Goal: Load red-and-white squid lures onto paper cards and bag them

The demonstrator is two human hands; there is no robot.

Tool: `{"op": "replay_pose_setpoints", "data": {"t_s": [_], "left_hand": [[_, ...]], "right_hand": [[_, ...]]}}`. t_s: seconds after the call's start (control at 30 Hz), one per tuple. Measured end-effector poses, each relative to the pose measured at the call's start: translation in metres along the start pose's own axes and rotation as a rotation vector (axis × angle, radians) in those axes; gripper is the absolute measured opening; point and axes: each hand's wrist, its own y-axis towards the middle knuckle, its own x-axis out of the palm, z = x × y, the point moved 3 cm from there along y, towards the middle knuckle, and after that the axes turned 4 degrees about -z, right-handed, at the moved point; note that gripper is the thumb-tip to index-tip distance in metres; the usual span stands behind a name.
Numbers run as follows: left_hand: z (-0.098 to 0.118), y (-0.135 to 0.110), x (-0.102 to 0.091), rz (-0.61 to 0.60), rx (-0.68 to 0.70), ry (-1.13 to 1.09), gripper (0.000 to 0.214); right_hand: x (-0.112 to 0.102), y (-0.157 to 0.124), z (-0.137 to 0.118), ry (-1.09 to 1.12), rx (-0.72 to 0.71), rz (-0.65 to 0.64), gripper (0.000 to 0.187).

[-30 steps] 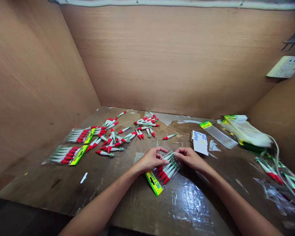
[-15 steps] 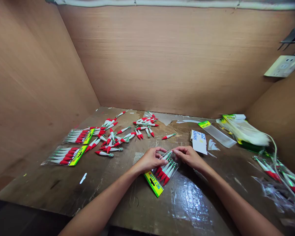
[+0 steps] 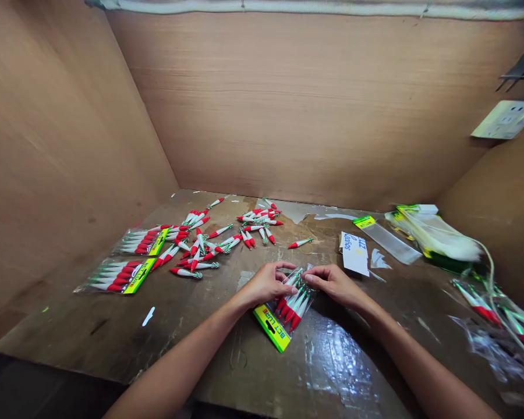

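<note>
A clear plastic packet of red-and-white lures (image 3: 288, 307) with a yellow-green header card lies on the worn wooden table (image 3: 192, 326) in front of me. My left hand (image 3: 268, 283) pinches the packet's open far end from the left. From the right, my right hand (image 3: 337, 284) pinches the same end, fingertips almost meeting the left ones. The lures inside point their red heads toward the header card.
Several loose red-and-white lures (image 3: 220, 233) are scattered at the back left, and two filled packets (image 3: 128, 259) lie left of them. A paper note (image 3: 354, 252), empty bags (image 3: 419, 233) and more lures (image 3: 493, 308) sit on the right. Plywood walls enclose the table.
Both hands stay on the packet's open end; the right hand's fingers have crept slightly left toward the left hand and the packet has shifted a little.
</note>
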Motion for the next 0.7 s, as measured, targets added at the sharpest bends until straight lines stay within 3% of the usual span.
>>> {"op": "replay_pose_setpoints", "data": {"t_s": [0.2, 0.47, 0.6, 0.7], "left_hand": [[0.0066, -0.0019, -0.0013, -0.019, 0.015, -0.013, 0.063], [0.0015, 0.0004, -0.0018, 0.102, 0.071, 0.026, 0.061], [0.0035, -0.0002, -0.0004, 0.054, 0.111, 0.082, 0.056], [0.0048, -0.001, 0.0014, 0.006, 0.082, 0.05, 0.061]], "right_hand": [[-0.0027, 0.0017, 0.0037, 0.057, 0.02, 0.04, 0.045], [0.0, 0.0035, 0.0058, 0.059, 0.06, 0.092, 0.054], [-0.0015, 0.0033, 0.0032, 0.137, 0.094, 0.145, 0.056], [-0.0039, 0.0014, 0.0011, 0.199, 0.109, 0.063, 0.052]]}}
